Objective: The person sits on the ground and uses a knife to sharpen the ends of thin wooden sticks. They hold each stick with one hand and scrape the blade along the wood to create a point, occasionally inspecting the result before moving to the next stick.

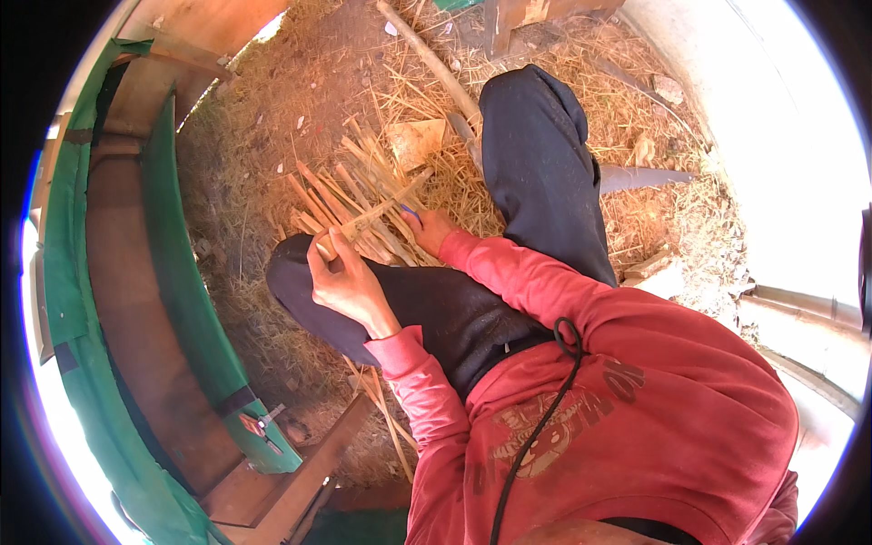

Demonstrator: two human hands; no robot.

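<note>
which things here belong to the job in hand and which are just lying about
Likely part of the job:
wooden strip, in the left hand
blue item, mostly hidden, in the right hand
loose strips near the hands

Apparently just lying about:
long pole
flat grey blade-like piece
straw

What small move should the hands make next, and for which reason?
Perhaps guide the slim blue item carefully along the pale strip: the left hand pinches one end of the strip, which should steady it, and the right hand holds the blue item close to it. What exactly the item is, I cannot tell.
</note>
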